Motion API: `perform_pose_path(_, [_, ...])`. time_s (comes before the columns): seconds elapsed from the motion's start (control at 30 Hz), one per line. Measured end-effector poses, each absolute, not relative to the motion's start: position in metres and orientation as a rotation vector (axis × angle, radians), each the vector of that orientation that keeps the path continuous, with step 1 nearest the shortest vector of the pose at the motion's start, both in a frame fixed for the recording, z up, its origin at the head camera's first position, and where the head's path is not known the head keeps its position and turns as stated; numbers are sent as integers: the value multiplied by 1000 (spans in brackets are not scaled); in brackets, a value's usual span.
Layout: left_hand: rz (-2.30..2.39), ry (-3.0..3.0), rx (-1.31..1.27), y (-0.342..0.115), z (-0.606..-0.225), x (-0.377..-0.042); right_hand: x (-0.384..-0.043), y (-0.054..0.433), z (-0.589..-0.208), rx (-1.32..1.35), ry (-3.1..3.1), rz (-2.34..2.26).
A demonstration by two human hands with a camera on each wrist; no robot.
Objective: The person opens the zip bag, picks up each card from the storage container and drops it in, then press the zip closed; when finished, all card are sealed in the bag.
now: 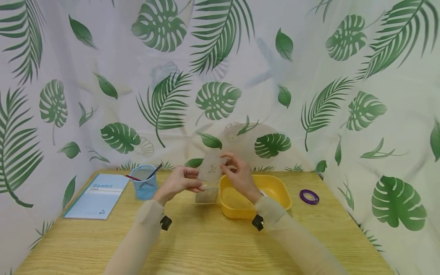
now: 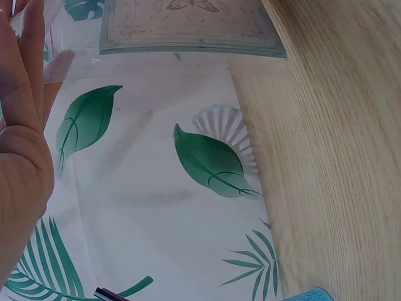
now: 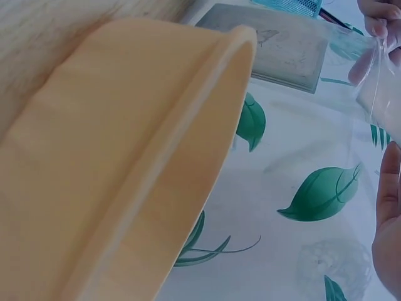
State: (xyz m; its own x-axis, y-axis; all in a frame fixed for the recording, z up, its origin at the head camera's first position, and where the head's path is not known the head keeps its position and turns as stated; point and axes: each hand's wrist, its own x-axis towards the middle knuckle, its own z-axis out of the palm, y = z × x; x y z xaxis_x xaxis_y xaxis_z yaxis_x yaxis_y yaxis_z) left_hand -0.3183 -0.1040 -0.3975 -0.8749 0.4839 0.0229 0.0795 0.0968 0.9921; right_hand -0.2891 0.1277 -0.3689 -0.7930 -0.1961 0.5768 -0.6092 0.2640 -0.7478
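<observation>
Above the table, my right hand point(image 1: 241, 176) pinches the upper right edge of a small translucent paper sheet point(image 1: 210, 169) with a faint brown print. My left hand point(image 1: 176, 183) holds the top of a clear plastic bag point(image 3: 348, 59) beside the sheet's lower left corner. Low in the bag is a stack of grey printed paper point(image 1: 207, 196); a butterfly shows on its face in the left wrist view. The lower part of the sheet overlaps the bag's mouth. Only part of the right hand point(image 3: 390, 226) appears in the right wrist view.
A yellow basin point(image 1: 237, 212) stands right behind the right wrist. Farther right lies a purple ring-shaped roll point(image 1: 309, 196). To the left are a blue mesh pen cup point(image 1: 146, 187) with pens and a pale blue notebook point(image 1: 96, 196). A leaf-patterned curtain point(image 1: 220, 57) hangs behind the table.
</observation>
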Motion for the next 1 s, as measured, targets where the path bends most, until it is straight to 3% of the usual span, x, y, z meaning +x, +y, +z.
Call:
perform_pose_path(0.17, [1847,2062,566,-104,-399,-316,-286,128,-365,753,-2212,1453])
perform_pose_path(0.4, [1836,2072,569,-101,-397,-316,-314,132,-389,804,-2262,1319])
perform_pose_path(1.0, [1834,2066,575,-101,-397,-317,-314,134,-402,791,-2366,1465])
